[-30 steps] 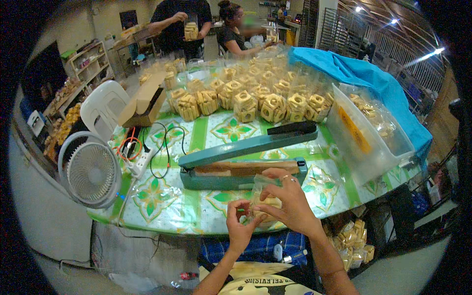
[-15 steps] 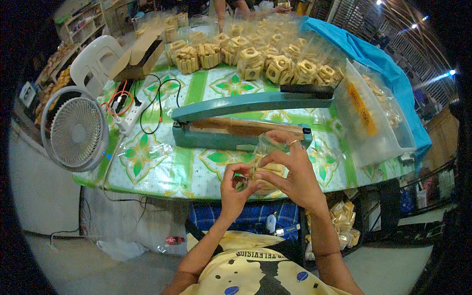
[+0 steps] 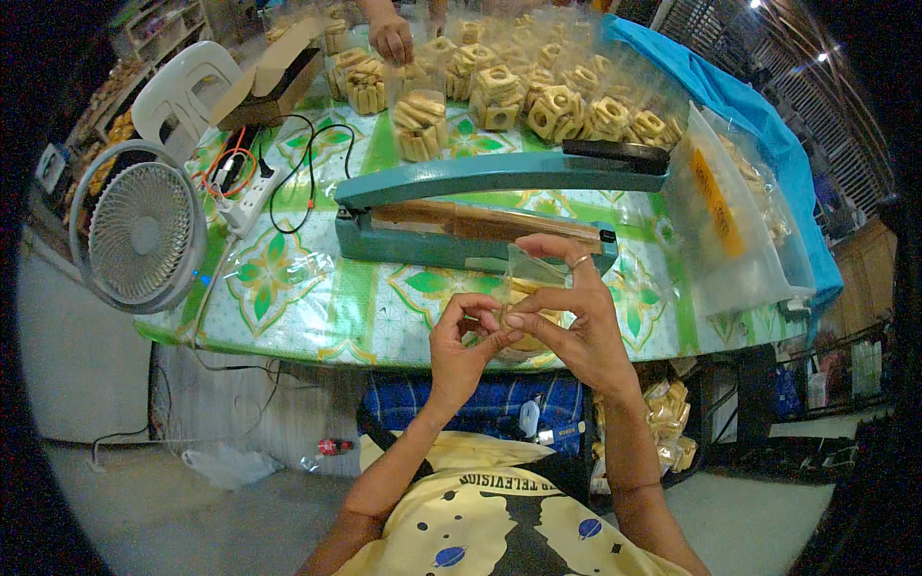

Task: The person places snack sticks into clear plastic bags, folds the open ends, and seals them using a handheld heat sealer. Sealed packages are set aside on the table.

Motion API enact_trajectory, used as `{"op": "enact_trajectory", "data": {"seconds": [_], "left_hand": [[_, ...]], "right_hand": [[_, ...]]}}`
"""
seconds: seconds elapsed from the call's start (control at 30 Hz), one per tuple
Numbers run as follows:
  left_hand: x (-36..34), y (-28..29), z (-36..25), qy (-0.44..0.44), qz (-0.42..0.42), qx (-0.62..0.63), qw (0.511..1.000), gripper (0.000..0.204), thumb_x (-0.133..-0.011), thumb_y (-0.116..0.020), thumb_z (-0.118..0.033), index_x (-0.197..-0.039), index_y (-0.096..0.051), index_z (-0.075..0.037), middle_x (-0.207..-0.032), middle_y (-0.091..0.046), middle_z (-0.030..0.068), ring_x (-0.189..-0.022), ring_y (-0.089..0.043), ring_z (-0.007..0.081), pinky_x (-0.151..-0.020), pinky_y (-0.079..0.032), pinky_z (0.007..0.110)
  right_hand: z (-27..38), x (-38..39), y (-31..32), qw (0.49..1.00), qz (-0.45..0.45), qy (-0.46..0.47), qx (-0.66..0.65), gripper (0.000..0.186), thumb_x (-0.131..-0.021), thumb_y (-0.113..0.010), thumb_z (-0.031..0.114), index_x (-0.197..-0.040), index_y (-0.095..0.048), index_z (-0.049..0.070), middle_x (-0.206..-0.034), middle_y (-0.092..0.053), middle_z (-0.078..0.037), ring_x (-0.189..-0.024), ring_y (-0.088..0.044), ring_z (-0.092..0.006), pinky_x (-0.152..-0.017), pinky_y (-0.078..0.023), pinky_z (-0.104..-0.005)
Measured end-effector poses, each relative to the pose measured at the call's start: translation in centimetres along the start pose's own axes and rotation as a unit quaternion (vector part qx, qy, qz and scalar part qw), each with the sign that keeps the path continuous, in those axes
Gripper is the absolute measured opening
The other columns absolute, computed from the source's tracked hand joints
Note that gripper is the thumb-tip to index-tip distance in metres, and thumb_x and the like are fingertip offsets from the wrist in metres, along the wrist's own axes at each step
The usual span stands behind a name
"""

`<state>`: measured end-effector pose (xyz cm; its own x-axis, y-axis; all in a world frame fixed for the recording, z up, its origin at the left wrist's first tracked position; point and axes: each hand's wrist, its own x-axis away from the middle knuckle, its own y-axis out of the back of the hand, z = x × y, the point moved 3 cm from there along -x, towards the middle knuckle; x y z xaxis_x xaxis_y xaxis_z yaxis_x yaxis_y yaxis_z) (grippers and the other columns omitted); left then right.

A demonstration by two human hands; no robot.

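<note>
Both my hands are closed on a clear plastic bag of pale yellow biscuits just in front of the heat sealer. My left hand pinches the bag's left side between thumb and fingers. With thumb and index finger, my right hand, a ring on one finger, grips the same bag; its other fingers curl behind the plastic. My fingers cover part of the contents. The teal heat sealer lies across the table with its arm raised and its black handle at the right.
Many bags of biscuits crowd the table's back, with one bag close behind the sealer. A co-worker's hand reaches in there. At left are a fan, a power strip and cables; at right, a translucent bin.
My hands stay on the bag, fingertips now closer together. A co-worker's hand has come down over the back bags, and one bag now stands nearer the sealer. The view has shifted slightly.
</note>
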<state>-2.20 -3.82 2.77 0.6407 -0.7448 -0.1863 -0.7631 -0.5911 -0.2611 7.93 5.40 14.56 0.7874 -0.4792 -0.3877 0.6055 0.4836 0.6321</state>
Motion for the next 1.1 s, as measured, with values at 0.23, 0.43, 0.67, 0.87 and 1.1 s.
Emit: {"op": "enact_trajectory", "data": {"seconds": [0.23, 0.43, 0.67, 0.87, 1.1], "left_hand": [[-0.1, 0.3, -0.7, -0.023, -0.006, -0.015, 1.000, 0.031, -0.075, -0.080, -0.006, -0.099, -0.062, -0.007, -0.078, -0.057, -0.0028, -0.071, -0.053, 0.0056, -0.068, -0.046, 0.022], [0.2, 0.8, -0.4, -0.028, 0.000, -0.045, 0.999, 0.025, -0.075, -0.076, 0.001, -0.093, -0.060, -0.004, -0.087, -0.059, 0.0013, -0.078, -0.054, 0.0084, -0.073, -0.048, 0.024], [0.4, 0.6, -0.4, -0.085, -0.049, -0.052, 0.994, 0.018, -0.076, -0.079, -0.006, -0.090, -0.069, -0.004, -0.085, -0.061, 0.0029, -0.075, -0.057, 0.0101, -0.068, -0.045, 0.023], [0.9, 0.5, -0.7, -0.055, -0.063, -0.067, 0.994, 0.015, -0.077, -0.077, -0.004, -0.090, -0.071, -0.003, -0.084, -0.062, 0.0040, -0.076, -0.060, 0.0127, -0.069, -0.047, 0.025], [1.0, 0.0, -0.4, -0.043, -0.079, 0.004, 0.996, 0.027, -0.078, -0.076, -0.003, -0.101, -0.063, -0.003, -0.084, -0.062, 0.0035, -0.075, -0.059, 0.0134, -0.074, -0.048, 0.027]], "right_hand": [[0.1, -0.3, -0.1, 0.999, -0.024, 0.002, -0.022, 0.014, -0.066, -0.081, 0.013, -0.075, -0.072, 0.006, -0.127, -0.055, -0.013, -0.123, -0.047, -0.0286, -0.103, -0.035, -0.0401], [1.6, -1.2, 0.5, 0.993, -0.015, 0.096, 0.061, 0.021, -0.068, -0.078, 0.020, -0.078, -0.063, 0.010, -0.130, -0.052, -0.012, -0.126, -0.044, -0.0308, -0.106, -0.029, -0.0465], [2.9, -3.0, 0.9, 0.930, 0.141, 0.228, 0.250, 0.019, -0.073, -0.068, 0.018, -0.090, -0.063, 0.011, -0.117, -0.058, -0.006, -0.120, -0.049, -0.0235, -0.110, -0.024, -0.0544], [2.7, -3.4, 0.4, 0.918, 0.177, 0.242, 0.261, 0.012, -0.075, -0.065, 0.017, -0.085, -0.066, 0.011, -0.096, -0.059, -0.003, -0.108, -0.054, -0.0201, -0.111, -0.022, -0.0548], [2.0, -3.8, 0.2, 0.901, 0.233, 0.246, 0.273, 0.012, -0.075, -0.065, 0.017, -0.086, -0.068, 0.014, -0.088, -0.062, -0.002, -0.101, -0.058, -0.0211, -0.110, -0.025, -0.0534]]}}
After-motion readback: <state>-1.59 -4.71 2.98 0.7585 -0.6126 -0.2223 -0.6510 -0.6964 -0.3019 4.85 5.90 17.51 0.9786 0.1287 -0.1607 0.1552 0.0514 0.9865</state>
